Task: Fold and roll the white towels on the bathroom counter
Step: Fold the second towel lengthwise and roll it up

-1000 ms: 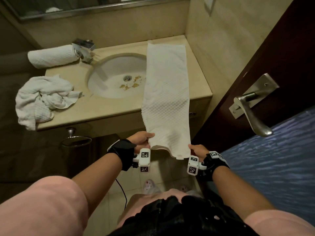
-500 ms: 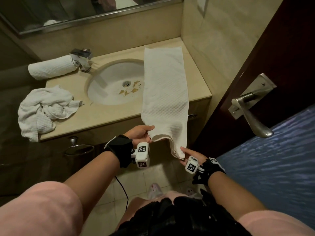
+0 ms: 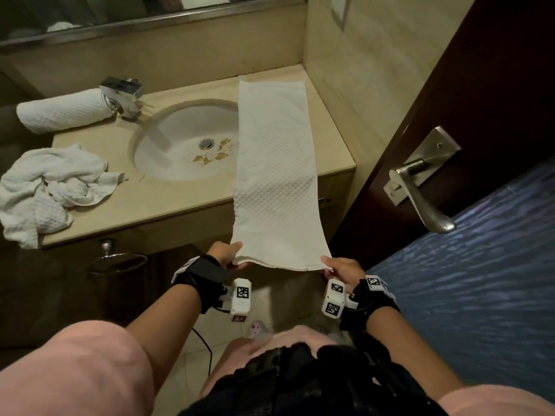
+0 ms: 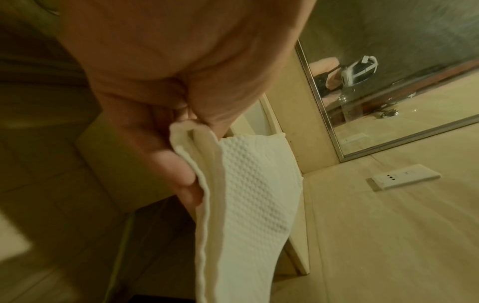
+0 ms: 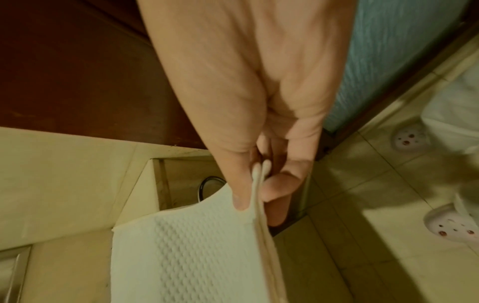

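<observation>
Fingers (image 4: 181, 174) pinching folded towel (image 3: 274, 175) corners

Folded towel (image 3: 274, 163) lies on counter (image 3: 168, 202) right of sink (image 3: 183, 145); crumpled towel (image 3: 48, 187) left; rolled towel (image 3: 63, 111) behind it, beside faucet (image 3: 124, 96).

Three white towels occupy the bathroom counter (image 3: 168, 202): one folded towel (image 3: 274, 163) laid out in a long strip, one rolled towel (image 3: 60, 111) by the single faucet (image 3: 123, 96), and one crumpled towel (image 3: 48, 187) at the left end. Two hands, the left hand (image 3: 228, 255) and the right hand (image 3: 341, 270), each wear one wrist camera. One sink (image 3: 186, 142), one mirror (image 3: 144, 10), one door handle (image 3: 420, 187) and one towel ring (image 3: 118, 261) complete the count.
</observation>
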